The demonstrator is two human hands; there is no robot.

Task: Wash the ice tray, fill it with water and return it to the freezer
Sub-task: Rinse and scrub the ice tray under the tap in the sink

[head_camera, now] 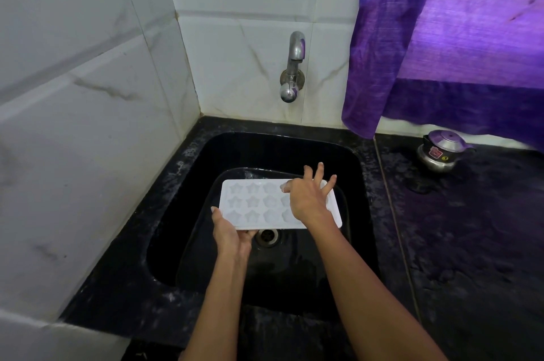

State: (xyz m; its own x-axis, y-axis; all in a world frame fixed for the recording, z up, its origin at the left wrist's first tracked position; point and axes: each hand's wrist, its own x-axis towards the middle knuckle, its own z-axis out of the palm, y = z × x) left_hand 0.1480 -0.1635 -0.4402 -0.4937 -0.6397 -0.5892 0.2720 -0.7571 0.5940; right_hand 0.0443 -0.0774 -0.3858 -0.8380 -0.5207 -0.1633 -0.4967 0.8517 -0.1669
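Note:
A white ice tray [253, 203] with star-shaped cups is held level over the black sink [188, 213]. My left hand [231, 235] grips the tray's near left corner from below, thumb on the rim. My right hand [309, 199] lies on the tray's right half with fingers spread, thumb and palm pressed into the cups. The right end of the tray is hidden under that hand. A chrome wall tap [293, 66] sits above the sink; no water is seen running from it.
The sink drain [267, 236] lies just below the tray. Black stone counter [471, 228] extends to the right, with a small steel pressure cooker [443, 151] at the back. A purple curtain [456, 37] hangs at upper right. White tiled walls enclose the left and back.

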